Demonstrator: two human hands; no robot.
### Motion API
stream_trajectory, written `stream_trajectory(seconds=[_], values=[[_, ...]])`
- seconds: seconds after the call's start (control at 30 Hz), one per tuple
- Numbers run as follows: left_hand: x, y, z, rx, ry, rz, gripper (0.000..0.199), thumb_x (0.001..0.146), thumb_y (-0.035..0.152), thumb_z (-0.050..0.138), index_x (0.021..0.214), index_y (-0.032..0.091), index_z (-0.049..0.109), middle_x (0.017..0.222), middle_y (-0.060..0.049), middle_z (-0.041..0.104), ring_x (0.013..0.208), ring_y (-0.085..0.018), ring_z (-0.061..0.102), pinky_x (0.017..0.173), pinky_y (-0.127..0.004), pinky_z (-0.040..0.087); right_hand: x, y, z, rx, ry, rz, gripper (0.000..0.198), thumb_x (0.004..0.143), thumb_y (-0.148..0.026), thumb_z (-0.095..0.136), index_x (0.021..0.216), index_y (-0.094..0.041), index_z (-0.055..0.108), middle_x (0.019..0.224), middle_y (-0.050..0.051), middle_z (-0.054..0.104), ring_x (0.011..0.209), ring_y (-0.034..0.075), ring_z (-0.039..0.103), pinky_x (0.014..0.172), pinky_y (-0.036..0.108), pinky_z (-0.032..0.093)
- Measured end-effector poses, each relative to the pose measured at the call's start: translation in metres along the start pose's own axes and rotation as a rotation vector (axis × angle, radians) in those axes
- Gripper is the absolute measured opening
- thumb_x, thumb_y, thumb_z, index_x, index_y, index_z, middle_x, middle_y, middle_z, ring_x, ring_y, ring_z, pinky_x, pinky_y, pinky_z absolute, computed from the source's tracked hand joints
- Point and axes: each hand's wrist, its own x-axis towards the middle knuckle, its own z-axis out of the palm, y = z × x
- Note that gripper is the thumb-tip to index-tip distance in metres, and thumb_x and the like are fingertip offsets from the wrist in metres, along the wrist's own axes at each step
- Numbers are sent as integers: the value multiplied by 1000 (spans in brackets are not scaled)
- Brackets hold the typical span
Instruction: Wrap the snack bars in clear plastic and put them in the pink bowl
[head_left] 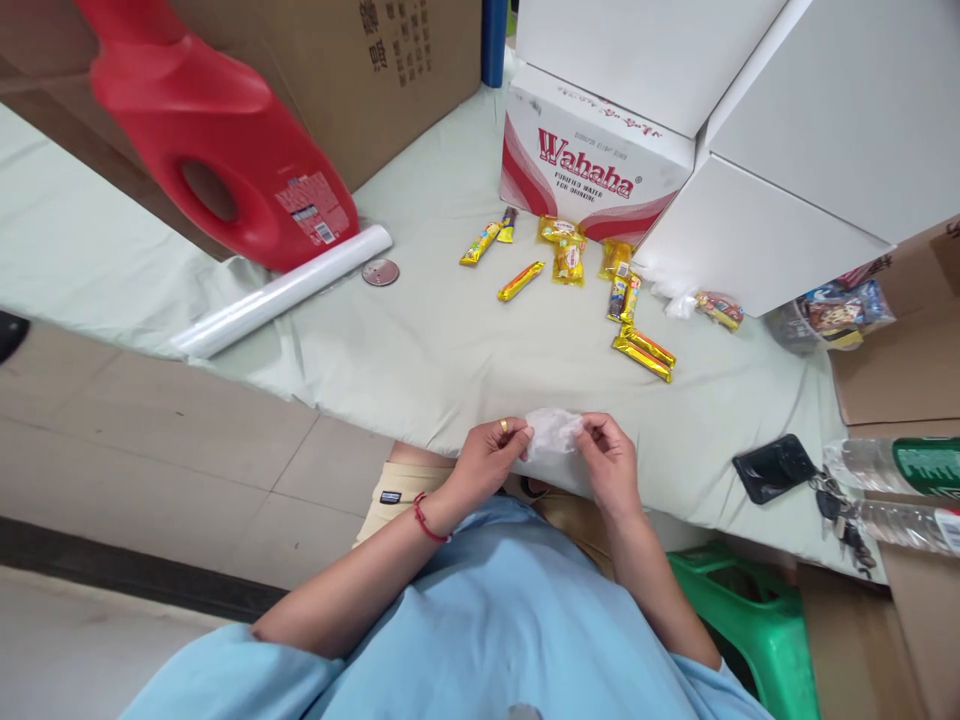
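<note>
A small, crumpled translucent plastic bag (553, 433) is stretched between my two hands at the near edge of the cloth-covered table (420, 370). My left hand (495, 452) is closed, pinching its left side between thumb and fingers. The right side is pinched by my right hand (609, 458), also closed. Beyond them on the cloth lie several yellow-wrapped snacks: a single stick (520, 282), a pair of sticks (643, 354) to the right, and puffy packets (568, 258) near the Wahaha box (592, 160).
At left, a red jug (247, 150) stands behind a white plastic roll (285, 290) and a round metal disc (381, 272). More clear bags (671, 290) lie by the white boxes (757, 225). A black wallet (774, 468), keys (847, 525), bottles (862, 465) and a green stool (750, 620) are at right.
</note>
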Motion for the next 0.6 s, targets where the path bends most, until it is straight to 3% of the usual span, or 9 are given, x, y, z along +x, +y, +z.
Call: stream_trajectory(seconds=[0.13,0.23,0.33,0.4,0.5,0.6], values=[[5,-3,-5,-119,82,-69,44,87,62,68,78,19,64,72,0,63,65,-13,49,64,-27,39,10,2,-5,304,80,162,39,74,-49,89,89,-25,63,73,-5,53,60,11,44,58,25,41],[4,-2,-7,-139,128,-63,45,85,65,69,81,20,64,76,-1,65,63,-12,50,61,-26,39,11,3,-9,385,97,206,44,71,-48,92,89,-26,58,72,-7,49,57,9,39,54,24,38],[-1,5,-5,-98,93,-39,54,89,68,64,67,20,58,63,2,55,58,-11,45,57,-26,37,7,6,-8,313,144,132,41,77,-51,88,91,-27,57,73,-6,50,58,10,43,54,24,39],[-4,13,-1,-107,-33,-94,62,91,74,57,62,19,58,57,1,52,53,-10,43,52,-26,34,3,7,-6,225,171,52,36,84,-52,83,93,-27,59,76,-5,54,62,11,48,59,25,43],[-4,22,6,-215,-141,-212,65,87,80,57,79,17,67,77,-5,66,59,-12,56,47,-24,35,-4,9,-1,127,137,-44,27,91,-48,77,99,-27,63,84,-2,62,69,14,56,69,29,48],[5,23,11,-317,-64,-238,53,78,69,76,94,19,64,98,-6,69,82,-18,67,55,-23,49,-9,9,3,126,25,-107,20,94,-43,74,101,-27,66,100,2,65,78,16,61,77,32,51]])
